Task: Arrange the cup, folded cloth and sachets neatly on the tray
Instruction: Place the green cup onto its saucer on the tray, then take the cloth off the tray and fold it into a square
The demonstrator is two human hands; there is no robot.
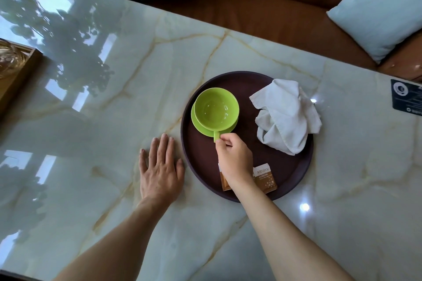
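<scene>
A round dark brown tray [246, 82] lies on the marble table. On its left half stands an empty green cup [215, 109] on a green saucer [201, 124], handle pointing toward me. My right hand [234, 159] pinches that handle. A crumpled white cloth [285, 114] lies on the tray's right side, overhanging the rim. Orange and white sachets [265, 179] lie at the tray's near edge, partly hidden under my right wrist. My left hand [161, 169] rests flat on the table, fingers apart, just left of the tray.
A wooden tray with a glass object [13, 68] sits at the table's left edge. A dark card [406, 98] lies at the right edge. Behind the table is a brown leather sofa [262, 2] with pale blue cushions [379, 7].
</scene>
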